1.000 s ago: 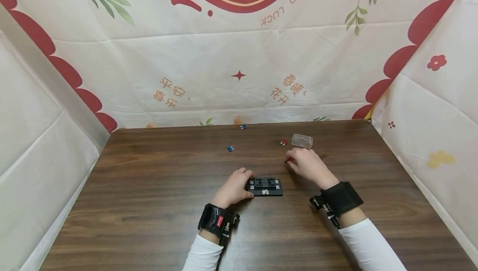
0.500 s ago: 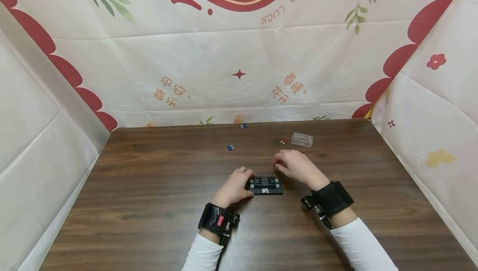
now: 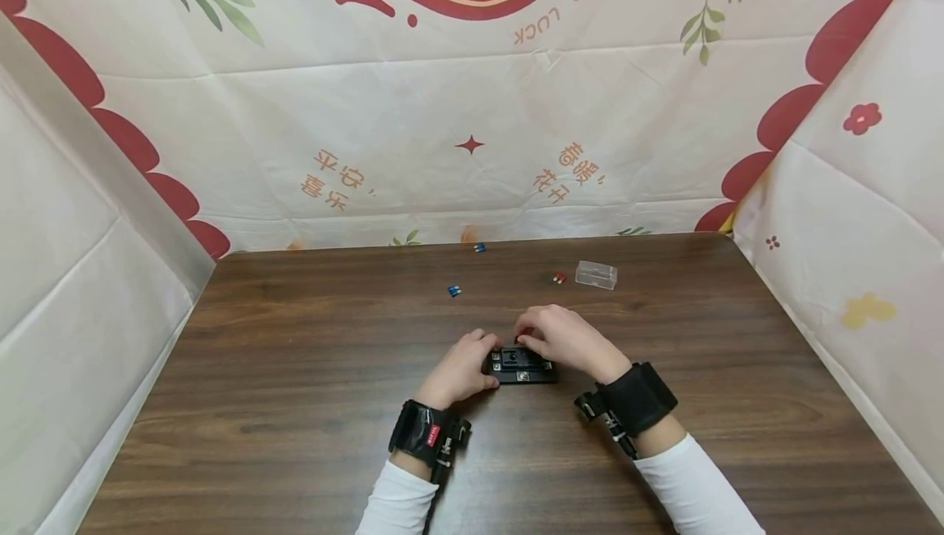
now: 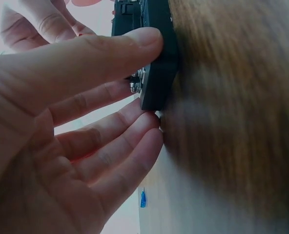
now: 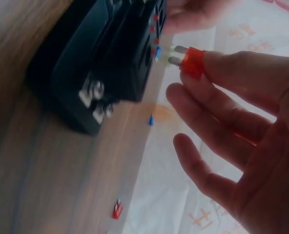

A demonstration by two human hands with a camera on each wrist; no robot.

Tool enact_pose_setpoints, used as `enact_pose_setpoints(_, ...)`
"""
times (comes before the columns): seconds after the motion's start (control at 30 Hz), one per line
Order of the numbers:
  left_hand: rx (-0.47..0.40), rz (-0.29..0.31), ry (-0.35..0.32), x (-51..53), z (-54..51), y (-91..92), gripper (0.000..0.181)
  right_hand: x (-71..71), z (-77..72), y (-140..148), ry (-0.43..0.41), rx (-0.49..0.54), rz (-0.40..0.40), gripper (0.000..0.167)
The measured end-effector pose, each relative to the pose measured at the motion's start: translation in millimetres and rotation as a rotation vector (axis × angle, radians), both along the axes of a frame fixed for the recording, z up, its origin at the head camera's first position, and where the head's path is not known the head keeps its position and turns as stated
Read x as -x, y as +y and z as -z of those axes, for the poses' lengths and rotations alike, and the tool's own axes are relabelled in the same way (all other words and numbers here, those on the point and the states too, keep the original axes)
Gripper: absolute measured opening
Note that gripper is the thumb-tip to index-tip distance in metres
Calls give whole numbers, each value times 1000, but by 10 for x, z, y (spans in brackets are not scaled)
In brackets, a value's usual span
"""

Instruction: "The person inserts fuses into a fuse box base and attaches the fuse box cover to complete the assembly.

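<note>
1. Wide counter lies between its left edge and the left hand.
2. A red tag on that wrist is too tiny to read.
3. That hand grips a black block by its left end.
4. One blue bit lies behind; a far blue bit sits by the back edge.
5. Backward letters say "OOD LUCK."
6. The right hand pinches a red bit, just apart from the block.
7. A second red bit and a see-through box lie farther back.

1. Two red fuses: one in the right hand, one beyond.
2. Two blue fuses beyond the left hand.
3. One black block in its grip.
4. One clear box beyond both hands.
</note>
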State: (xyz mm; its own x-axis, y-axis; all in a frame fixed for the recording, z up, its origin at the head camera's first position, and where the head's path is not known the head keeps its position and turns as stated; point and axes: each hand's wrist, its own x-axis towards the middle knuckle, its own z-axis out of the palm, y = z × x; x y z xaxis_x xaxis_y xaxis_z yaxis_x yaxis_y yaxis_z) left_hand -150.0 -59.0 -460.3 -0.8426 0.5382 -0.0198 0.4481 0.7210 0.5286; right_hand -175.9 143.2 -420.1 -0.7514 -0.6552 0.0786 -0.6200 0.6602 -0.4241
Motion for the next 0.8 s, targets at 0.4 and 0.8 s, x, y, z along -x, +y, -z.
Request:
enact_pose_setpoints(0.4,10,-6,-22,0,-11,-4,46,-7,50,-139,26,-13,-44,10)
enact_pose_setpoints(0.8,5,-8,-15,22,11,-1,44,-19,72,-179,5,-25,-42,11)
